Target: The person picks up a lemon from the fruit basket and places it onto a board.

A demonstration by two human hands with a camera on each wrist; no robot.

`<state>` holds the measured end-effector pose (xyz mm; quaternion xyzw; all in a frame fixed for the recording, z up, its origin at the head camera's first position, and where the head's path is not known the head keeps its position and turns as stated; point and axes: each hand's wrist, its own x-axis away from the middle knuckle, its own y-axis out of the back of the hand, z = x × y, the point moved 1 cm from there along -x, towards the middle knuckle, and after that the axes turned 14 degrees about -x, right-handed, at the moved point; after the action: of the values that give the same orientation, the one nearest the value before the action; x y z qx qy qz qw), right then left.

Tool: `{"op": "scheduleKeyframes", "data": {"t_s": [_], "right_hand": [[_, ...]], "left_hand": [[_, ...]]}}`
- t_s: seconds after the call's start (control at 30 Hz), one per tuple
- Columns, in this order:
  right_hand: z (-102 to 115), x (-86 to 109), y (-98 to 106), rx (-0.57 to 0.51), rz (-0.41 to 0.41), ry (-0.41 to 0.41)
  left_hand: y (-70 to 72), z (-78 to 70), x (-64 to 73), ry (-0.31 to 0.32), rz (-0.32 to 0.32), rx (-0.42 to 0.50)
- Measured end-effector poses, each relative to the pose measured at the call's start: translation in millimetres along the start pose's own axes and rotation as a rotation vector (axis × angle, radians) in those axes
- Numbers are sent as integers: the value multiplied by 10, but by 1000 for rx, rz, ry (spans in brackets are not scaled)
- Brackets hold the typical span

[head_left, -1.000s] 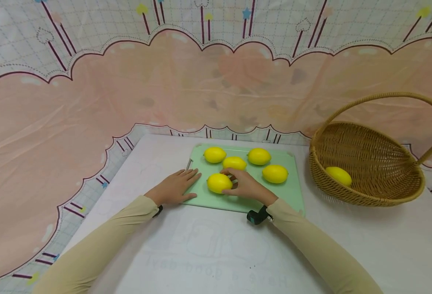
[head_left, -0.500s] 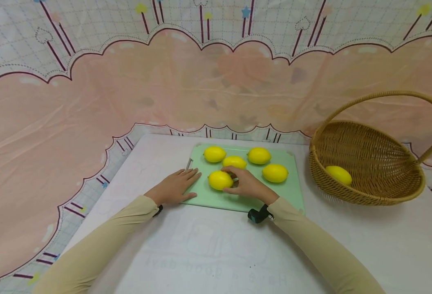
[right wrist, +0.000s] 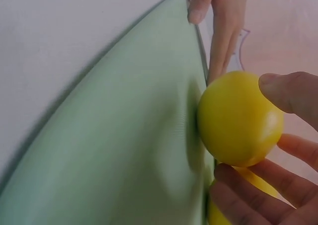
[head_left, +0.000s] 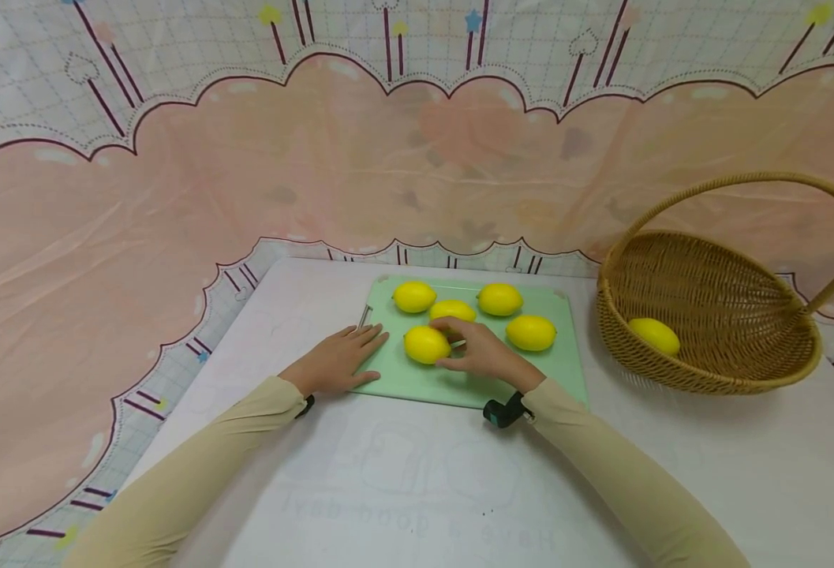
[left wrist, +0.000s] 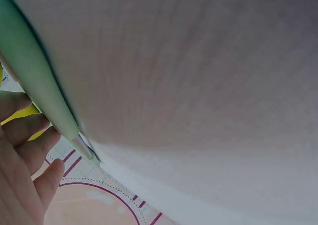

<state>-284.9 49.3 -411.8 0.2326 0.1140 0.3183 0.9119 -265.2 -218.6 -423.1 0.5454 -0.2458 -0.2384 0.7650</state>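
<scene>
In the head view, my right hand (head_left: 484, 349) holds a yellow lemon (head_left: 425, 345) between thumb and fingers, over the front left part of a pale green cutting board (head_left: 402, 380). The right wrist view shows the thumb tip on one side of this lemon (right wrist: 236, 118) and fingertips on the other. My left hand (head_left: 338, 363) lies with fingers spread at the board's left edge, beside its metal-trimmed handle slot (head_left: 364, 317). Several more lemons lie on the board behind and right of the right hand, one of them (head_left: 452, 310) partly hidden by its fingers.
A wicker basket (head_left: 708, 276) with a tall arched handle stands at the right, one lemon (head_left: 654, 337) inside. The white table (head_left: 360, 473) carries the board. A patterned pink and white cloth (head_left: 388, 166) hangs behind.
The right hand and its lemon have shifted slightly away from me and to the right over the board. My left hand stays at the board's edge.
</scene>
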Motion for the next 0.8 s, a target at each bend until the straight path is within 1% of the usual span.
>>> {"op": "scheduleKeyframes", "data": {"t_s": [0.23, 0.53, 0.7, 0.8], "right_hand": [[23, 30, 56, -9, 0, -10], [49, 64, 100, 5, 5, 6], [78, 98, 157, 48, -11, 24], [120, 139, 225, 69, -12, 38]], "left_hand": [[-6, 3, 1, -3, -8, 1], [2, 1, 10, -4, -21, -5], [6, 0, 8, -3, -16, 3], [5, -2, 6, -1, -8, 3]]}}
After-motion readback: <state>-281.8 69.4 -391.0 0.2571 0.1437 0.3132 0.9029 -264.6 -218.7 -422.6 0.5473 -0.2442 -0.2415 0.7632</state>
